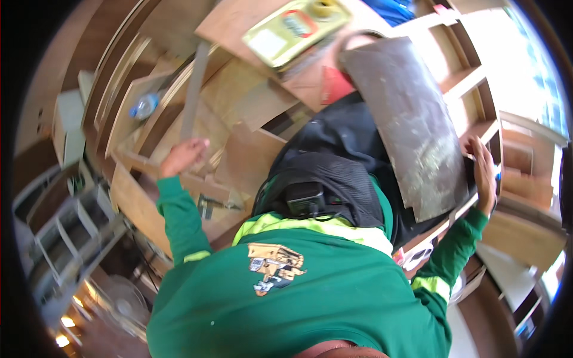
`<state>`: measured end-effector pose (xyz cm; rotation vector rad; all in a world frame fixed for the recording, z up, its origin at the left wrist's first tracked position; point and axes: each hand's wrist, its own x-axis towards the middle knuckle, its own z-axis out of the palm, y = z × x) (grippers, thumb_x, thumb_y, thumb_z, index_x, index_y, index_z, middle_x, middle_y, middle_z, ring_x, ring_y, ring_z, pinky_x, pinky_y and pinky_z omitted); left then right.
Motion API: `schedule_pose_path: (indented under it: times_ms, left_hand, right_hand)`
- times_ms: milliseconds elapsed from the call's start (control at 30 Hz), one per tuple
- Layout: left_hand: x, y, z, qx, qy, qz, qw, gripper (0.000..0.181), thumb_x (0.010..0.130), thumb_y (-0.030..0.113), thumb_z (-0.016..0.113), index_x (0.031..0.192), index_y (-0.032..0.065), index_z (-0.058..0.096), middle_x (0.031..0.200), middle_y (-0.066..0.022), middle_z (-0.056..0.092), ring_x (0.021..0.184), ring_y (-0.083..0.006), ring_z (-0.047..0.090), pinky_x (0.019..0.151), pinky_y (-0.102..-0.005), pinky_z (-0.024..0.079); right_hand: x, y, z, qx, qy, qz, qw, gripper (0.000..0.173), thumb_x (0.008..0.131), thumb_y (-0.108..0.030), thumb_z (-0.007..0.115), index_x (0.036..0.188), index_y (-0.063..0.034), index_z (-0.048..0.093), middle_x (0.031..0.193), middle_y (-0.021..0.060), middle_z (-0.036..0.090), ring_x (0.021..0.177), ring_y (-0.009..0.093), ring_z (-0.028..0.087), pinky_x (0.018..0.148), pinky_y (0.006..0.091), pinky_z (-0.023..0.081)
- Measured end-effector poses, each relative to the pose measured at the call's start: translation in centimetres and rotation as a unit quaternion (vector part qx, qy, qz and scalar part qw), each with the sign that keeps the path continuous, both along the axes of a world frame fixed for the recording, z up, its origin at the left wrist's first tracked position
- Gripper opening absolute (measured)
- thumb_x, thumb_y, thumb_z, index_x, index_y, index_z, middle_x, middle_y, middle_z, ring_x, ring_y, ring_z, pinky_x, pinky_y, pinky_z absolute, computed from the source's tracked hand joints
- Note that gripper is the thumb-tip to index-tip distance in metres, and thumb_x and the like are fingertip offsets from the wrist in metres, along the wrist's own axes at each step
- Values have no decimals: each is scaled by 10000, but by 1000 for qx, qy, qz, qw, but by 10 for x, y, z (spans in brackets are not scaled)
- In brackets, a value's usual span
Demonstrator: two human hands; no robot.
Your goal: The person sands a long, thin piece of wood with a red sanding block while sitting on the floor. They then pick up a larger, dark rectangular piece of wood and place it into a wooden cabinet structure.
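Note:
My left hand, fingers loosely curled and blurred, hovers over or rests near the edge of an open wooden frame. The lower end of a long grey strip lies just beyond it; whether they touch, I cannot tell. On the right, my right hand is beside the edge of a scuffed brown sheet panel, its fingers stretched out and partly bent. The panel leans across my dark-trousered right leg, with pale smears on its lower part. Contact between that hand and the panel is unclear.
A yellow rectangular can lies on a wooden board ahead, near a red piece. A plastic bottle sits inside the woodwork at left. A compartmented wooden frame runs along the right; a ladder is at lower left.

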<state>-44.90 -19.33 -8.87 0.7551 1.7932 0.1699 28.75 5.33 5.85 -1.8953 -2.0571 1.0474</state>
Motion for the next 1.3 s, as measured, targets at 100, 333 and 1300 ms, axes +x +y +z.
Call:
schedule_pose_path:
  times_ms: [100,333,1300]
  left_hand:
    - [53,36,-2,-8,-74,-133,988,416,1006,424,608,1076,23,693,818,-14,625,785,-127,579,739,-297,494]
    - [193,102,69,159,-95,-264,947,386,995,336,640,1078,-41,651,851,-125,679,765,-198,604,749,-340,506]
    - [466,303,170,469,-66,-564,676,485,1074,332,527,1474,60,496,1358,-142,601,1272,-235,540,1091,-379,384]
  right_hand:
    - [7,1,-21,-77,57,-112,989,545,1085,-426,458,1234,66,639,1077,112,718,1003,172,646,942,300,480]
    - [20,-30,0,8,151,-157,976,580,1070,-490,473,1230,35,660,1117,92,709,1093,163,634,1002,292,457]
    - [-106,-391,-232,-194,207,-405,869,341,973,-250,551,1178,-13,686,1112,226,720,1063,318,692,945,424,500]
